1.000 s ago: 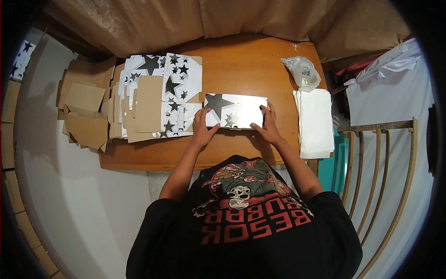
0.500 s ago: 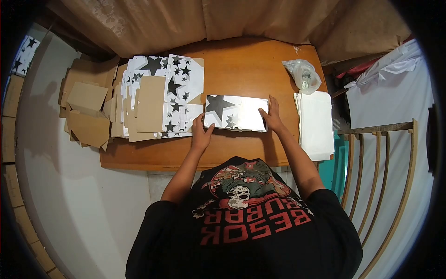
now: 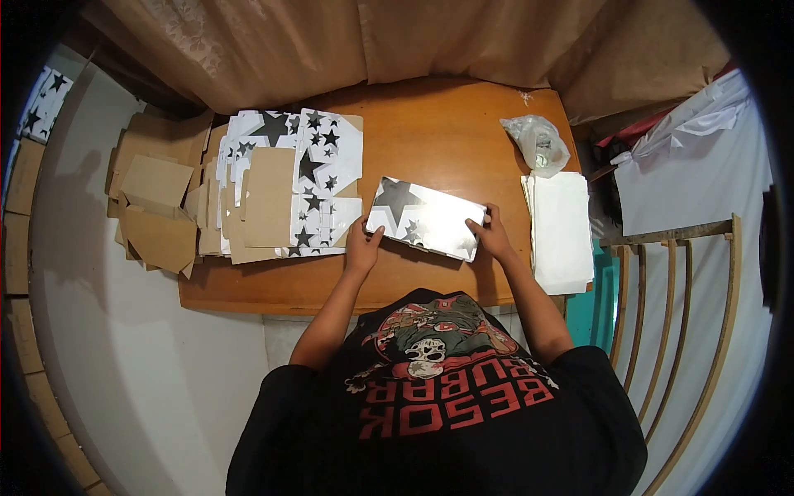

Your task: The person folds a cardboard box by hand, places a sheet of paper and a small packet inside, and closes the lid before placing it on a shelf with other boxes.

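Note:
A closed white cardboard box (image 3: 434,219) with black stars is between my two hands at the middle of the table, its right end turned toward me. My left hand (image 3: 362,246) grips its left end, thumb on the near edge. At the right end, my right hand (image 3: 494,236) holds the corner, thumb on the lid and fingers behind. Left of the box lies a stack of flat star-printed cardboard sheets (image 3: 327,157), some showing their brown side. The box's underside is hidden.
Brown folded cardboard pieces (image 3: 157,182) are piled at the table's left end. A stack of white paper (image 3: 558,231) lies on the right edge, below a clear plastic bag (image 3: 538,145). Brown curtains (image 3: 447,41) hang behind the wooden table (image 3: 430,116). A wooden rack (image 3: 674,240) stands at right.
The box has turned clockwise, its right end swinging toward me. My right hand has moved down with that end and now holds the corner. My left hand stays at the left end.

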